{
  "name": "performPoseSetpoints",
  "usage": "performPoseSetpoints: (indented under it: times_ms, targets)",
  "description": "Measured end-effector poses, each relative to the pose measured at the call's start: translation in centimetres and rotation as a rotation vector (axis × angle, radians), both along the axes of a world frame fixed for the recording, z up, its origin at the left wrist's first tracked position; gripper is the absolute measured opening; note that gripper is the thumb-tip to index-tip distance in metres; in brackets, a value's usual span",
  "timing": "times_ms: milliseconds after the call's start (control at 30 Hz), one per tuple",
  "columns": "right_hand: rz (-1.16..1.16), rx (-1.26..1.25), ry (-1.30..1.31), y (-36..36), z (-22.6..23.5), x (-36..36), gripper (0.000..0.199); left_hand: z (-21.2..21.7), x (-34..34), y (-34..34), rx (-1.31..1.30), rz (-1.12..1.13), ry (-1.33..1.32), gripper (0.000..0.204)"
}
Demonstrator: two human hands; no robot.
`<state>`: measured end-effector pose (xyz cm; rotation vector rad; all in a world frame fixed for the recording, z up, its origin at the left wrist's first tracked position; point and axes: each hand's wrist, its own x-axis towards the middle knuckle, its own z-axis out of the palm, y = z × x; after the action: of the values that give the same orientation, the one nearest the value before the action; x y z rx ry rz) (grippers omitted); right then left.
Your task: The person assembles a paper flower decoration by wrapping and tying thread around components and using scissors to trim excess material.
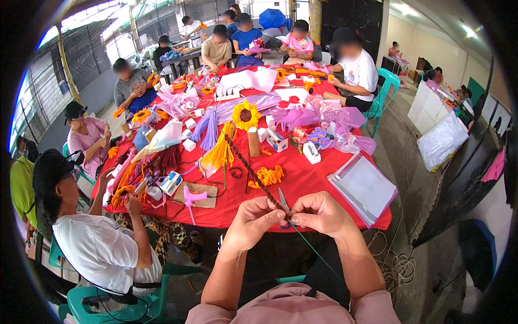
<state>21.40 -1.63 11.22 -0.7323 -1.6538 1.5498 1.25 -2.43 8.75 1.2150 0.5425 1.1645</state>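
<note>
Close in front of me, both hands meet at the lower end of a brown twisted chenille stem (249, 167), which slants up and to the left over the red-covered table. My left hand (258, 220) is closed, pinching that stem. My right hand (319, 213) is also closed, its thumb and finger pinching the join where a thin green stem (313, 247) trails down toward my lap. Just behind my fingertips show the blades of a pair of scissors (283, 198); their handles are mostly hidden. Past them lies a bundle of orange chenille (270, 175).
A red cloth (248, 208) covers the table. A pink glue gun (194, 195) rests on cardboard to the left, and clear plastic sheets (362, 189) lie at right. A yellow sunflower (246, 115) stands mid-table. Several people sit around; one in white (102, 243) is close at left.
</note>
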Motion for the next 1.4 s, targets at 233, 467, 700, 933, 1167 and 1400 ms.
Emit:
performPoseSetpoints:
  times_ms: [233,467,700,933,1167,1400]
  targets:
    - [-0.004,0.161,-0.138,-0.2,0.8,-0.1,0.009,1.7,0.0,-0.9,0.079,0.004,0.112,0.006]
    - [-0.322,0.496,-0.296,-1.2,0.6,-1.5,0.013,1.4,0.8,-1.1,0.175,0.279,0.296,0.008]
    - [-0.523,0.672,-0.427,-2.0,0.0,-2.5,0.010,1.4,1.7,-1.2,0.222,0.466,0.519,0.011]
    - [-0.254,0.347,-0.174,-1.0,0.2,-1.3,0.009,1.1,0.3,-0.6,0.094,0.163,0.250,0.015]
    - [-0.205,0.415,-0.142,-0.9,0.2,-0.7,0.006,1.2,0.0,-0.2,0.056,0.055,0.266,0.015]
    - [-0.477,0.818,-0.376,-1.8,0.8,-2.3,0.009,1.5,0.2,-0.2,0.144,0.205,0.438,0.014]
